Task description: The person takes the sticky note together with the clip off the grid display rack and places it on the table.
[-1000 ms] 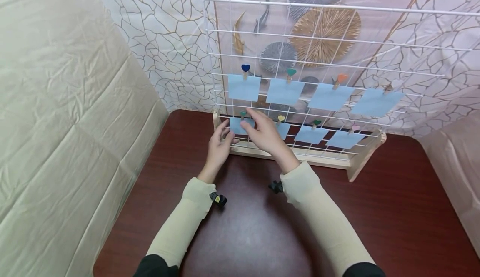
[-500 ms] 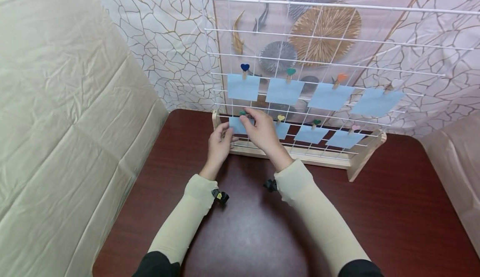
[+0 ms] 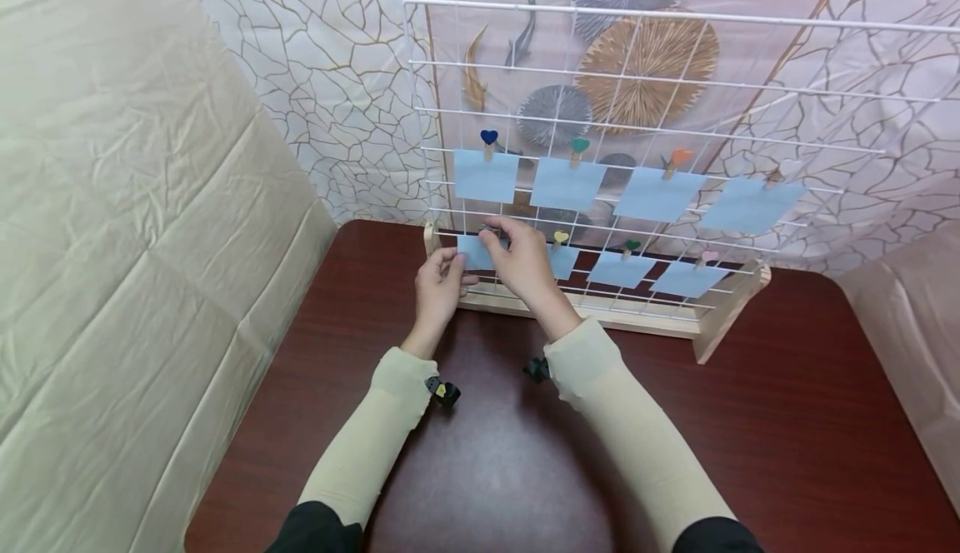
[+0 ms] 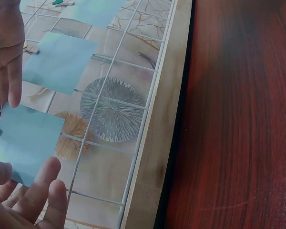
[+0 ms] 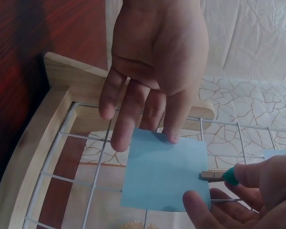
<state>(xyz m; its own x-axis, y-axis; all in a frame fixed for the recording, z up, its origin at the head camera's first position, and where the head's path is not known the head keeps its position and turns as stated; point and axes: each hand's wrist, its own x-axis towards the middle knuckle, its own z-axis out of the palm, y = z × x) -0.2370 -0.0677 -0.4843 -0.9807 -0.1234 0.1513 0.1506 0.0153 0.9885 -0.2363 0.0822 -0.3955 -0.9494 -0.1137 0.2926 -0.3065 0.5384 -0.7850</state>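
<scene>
While the right hand (image 3: 525, 266) pinches a small wooden clip with a teal heart (image 5: 219, 176) between thumb and forefinger, the clip sits on the right edge of a blue paper square (image 5: 164, 169) in the right wrist view. That square hangs at the left end of the lower row of a white wire grid (image 3: 600, 78), left of centre in the head view. The left hand (image 3: 438, 282) rests straight fingers on the square's upper edge, steadying it without curling round it.

Judging by the layout, the work looks nearly finished or barely begun: four blue squares hang clipped in the upper row (image 3: 570, 184), and more in the lower row (image 3: 678, 278). Whether this clip is going on or coming off cannot be told.

The grid stands in a pale wooden base (image 3: 600, 307) on a dark red table (image 3: 787, 420). The right hand hides the clip in the head view, and the second lower square is partly covered.
</scene>
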